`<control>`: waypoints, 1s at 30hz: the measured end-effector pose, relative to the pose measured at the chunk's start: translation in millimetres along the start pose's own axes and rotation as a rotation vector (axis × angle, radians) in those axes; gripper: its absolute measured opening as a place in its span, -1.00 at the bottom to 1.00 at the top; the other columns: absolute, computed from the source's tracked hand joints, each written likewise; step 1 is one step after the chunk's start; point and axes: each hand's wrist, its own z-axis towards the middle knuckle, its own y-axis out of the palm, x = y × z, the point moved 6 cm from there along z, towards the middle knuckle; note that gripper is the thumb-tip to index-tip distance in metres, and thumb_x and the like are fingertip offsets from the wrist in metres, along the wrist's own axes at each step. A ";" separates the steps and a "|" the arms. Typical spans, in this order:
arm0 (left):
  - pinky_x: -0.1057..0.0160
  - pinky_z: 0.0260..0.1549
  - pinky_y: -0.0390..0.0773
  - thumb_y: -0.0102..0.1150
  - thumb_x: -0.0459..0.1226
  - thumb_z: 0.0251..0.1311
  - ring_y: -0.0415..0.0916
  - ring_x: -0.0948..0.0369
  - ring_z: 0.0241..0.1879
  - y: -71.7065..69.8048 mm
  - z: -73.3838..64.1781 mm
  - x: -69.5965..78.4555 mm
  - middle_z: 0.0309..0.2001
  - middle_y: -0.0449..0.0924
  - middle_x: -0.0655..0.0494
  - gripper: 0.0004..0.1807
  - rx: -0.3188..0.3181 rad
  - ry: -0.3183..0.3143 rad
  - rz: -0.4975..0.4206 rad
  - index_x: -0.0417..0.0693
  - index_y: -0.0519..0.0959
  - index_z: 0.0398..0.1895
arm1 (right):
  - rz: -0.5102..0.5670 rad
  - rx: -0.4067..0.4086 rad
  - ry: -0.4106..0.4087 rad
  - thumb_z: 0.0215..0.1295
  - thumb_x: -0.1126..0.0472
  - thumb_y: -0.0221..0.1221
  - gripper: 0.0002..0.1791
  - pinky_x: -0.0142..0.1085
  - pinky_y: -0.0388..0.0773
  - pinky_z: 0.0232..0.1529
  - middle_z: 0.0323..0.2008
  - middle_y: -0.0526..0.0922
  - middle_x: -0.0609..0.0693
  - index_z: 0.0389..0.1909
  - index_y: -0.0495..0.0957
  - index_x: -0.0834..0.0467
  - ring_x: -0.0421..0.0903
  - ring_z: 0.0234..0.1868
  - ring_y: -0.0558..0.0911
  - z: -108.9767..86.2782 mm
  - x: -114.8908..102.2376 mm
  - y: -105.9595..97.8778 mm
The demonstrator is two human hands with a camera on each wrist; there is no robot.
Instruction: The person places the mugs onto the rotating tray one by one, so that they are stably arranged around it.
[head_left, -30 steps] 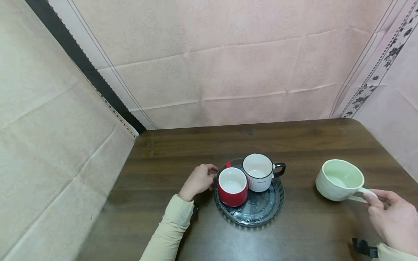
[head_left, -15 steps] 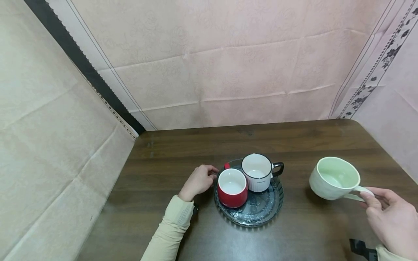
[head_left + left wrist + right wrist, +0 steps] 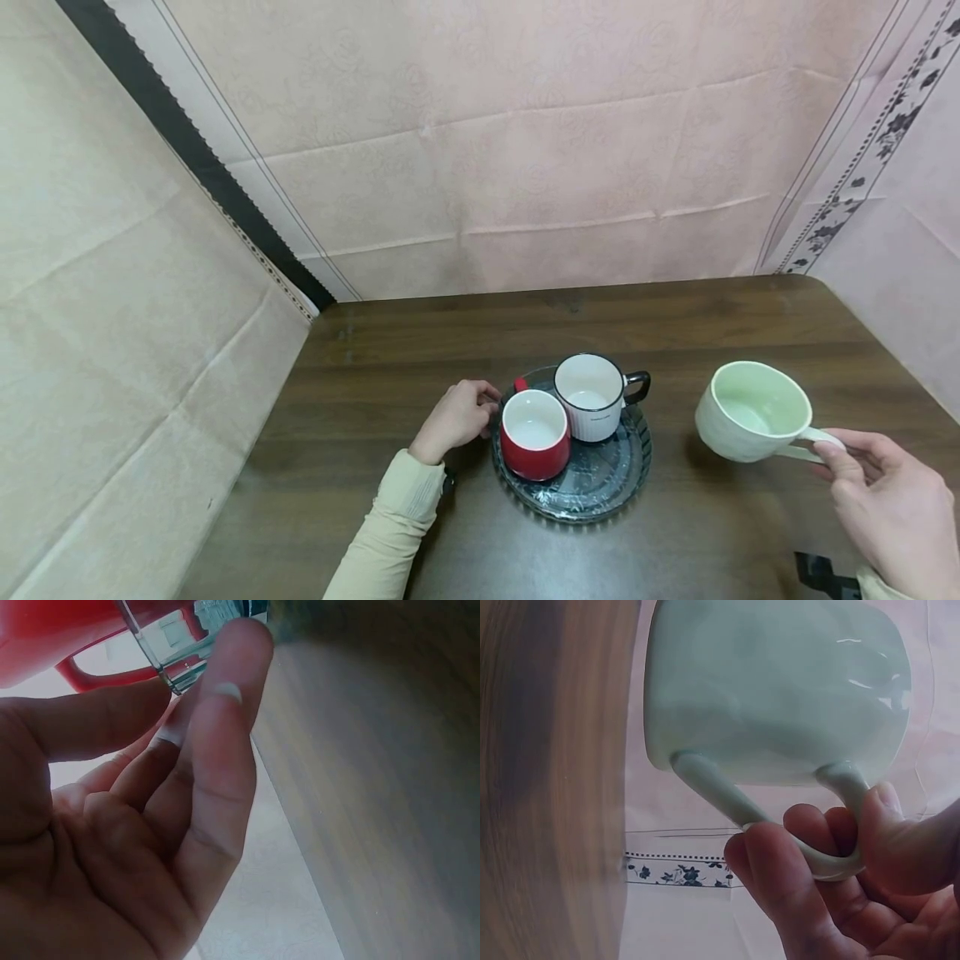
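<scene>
My right hand [image 3: 888, 492] grips the handle of a pale green mug [image 3: 772, 690], upright above the tabletop at the right. The right wrist view shows its fingers through and around the handle, and a gap between mug and table. At the middle, my left hand [image 3: 459, 419] pinches the left rim of a round clear glass tray [image 3: 592, 492], thumb above and fingers below in the left wrist view. A red mug [image 3: 535, 450] with a white inside stands on the tray. Behind it to the right is a white mug [image 3: 588, 396] with a black rim and handle.
The brown wooden table [image 3: 420, 342] lies under everything, its far edge meeting a pale cloth backdrop [image 3: 540, 167]. More cloth hangs on the left and right sides. A stretch of tabletop separates the tray from the green mug.
My right hand has moved left with the green mug, closer to the tray. The left hand and the tray with its two mugs stay nearly where they were.
</scene>
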 end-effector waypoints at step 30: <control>0.22 -0.47 0.56 0.06 -0.41 0.32 0.55 0.14 -0.49 1.2 3.0 -3.1 -0.26 0.63 -0.01 -0.78 0.005 0.013 0.035 -0.21 0.62 -0.05 | 0.100 -0.043 -0.109 0.36 0.08 0.19 -0.69 -0.53 0.33 -0.52 -0.52 0.59 -0.57 -0.07 0.59 0.23 -0.64 -0.49 0.55 -10.9 -17.7 9.6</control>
